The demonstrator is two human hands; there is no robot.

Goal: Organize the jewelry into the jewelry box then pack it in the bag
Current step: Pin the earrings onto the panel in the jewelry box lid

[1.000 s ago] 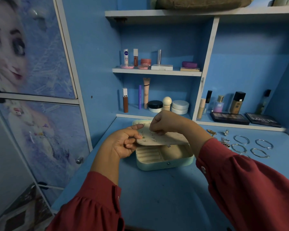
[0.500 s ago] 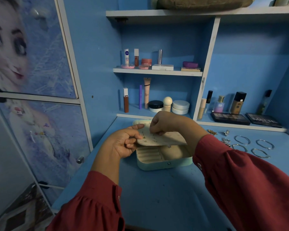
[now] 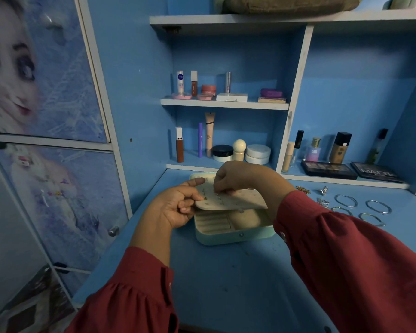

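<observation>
Two hands work over the open jewelry box (image 3: pixel 233 233), which sits on the blue worktop (image 3: pixel 226 284). Compared with the frames half a second and one second earlier, almost nothing has moved: the left hand (image 3: pixel 175 207) grips the left edge of the beige earring panel (image 3: pixel 235 201), thumb on top and fingers curled under, and holds it tilted above the box. The right hand (image 3: pixel 233 179) remains at the panel's upper area with its fingertips pinched together on the surface. Judgement: an earring is being seated in the panel, and this step is not finished.

Remaining jewelry lies well apart to the right: four bangles (image 3: pixel 346 200) and several small pieces (image 3: pixel 323 190) near them. These have yet to go into the box.

Hidden or unclear:
- What the right fingertips pinch is too small to identify.
- The right forearm covers the box's right side.
- A brown fabric item (image 3: pixel 288 3) on the top shelf is cut off; whether it is the bag cannot be told.
</observation>
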